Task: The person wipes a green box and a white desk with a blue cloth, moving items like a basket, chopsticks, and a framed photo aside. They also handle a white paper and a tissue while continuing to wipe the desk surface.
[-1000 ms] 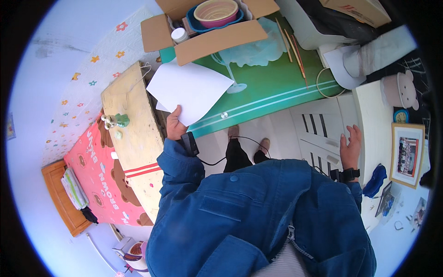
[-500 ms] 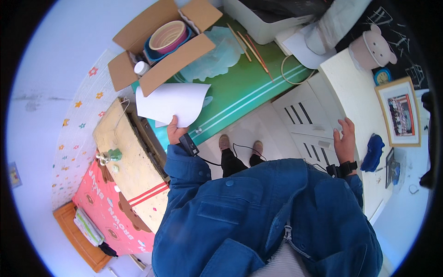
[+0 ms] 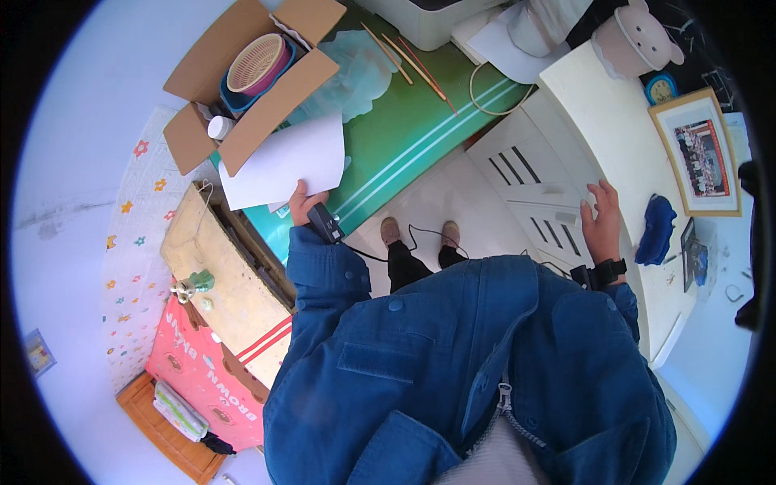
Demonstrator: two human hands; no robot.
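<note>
My left hand point(image 3: 305, 202) grips the near edge of some white paper point(image 3: 284, 160), with the thumb on top. At least one more sheet shows beneath the upper one. The paper lies over the left part of a green table point(image 3: 404, 145) and reaches up against an open cardboard box point(image 3: 279, 113). My right hand point(image 3: 600, 225) is raised near a white cabinet top point(image 3: 578, 89), holding nothing, its fingers apart and slightly bent. A dark blue cloth item point(image 3: 655, 230) lies to the right of it.
Inside the box are baskets point(image 3: 257, 65) and a white jar point(image 3: 219, 128). Thin sticks point(image 3: 416, 69) and crumpled plastic film point(image 3: 347, 77) lie on the table. A bear-shaped bin point(image 3: 632, 40) and a framed picture point(image 3: 700, 153) stand at right. A cable point(image 3: 412, 242) hangs before my legs.
The whole view has shifted, with the table and box now farther left and higher. My left hand still grips the paper. My right hand stays raised and apart from things.
</note>
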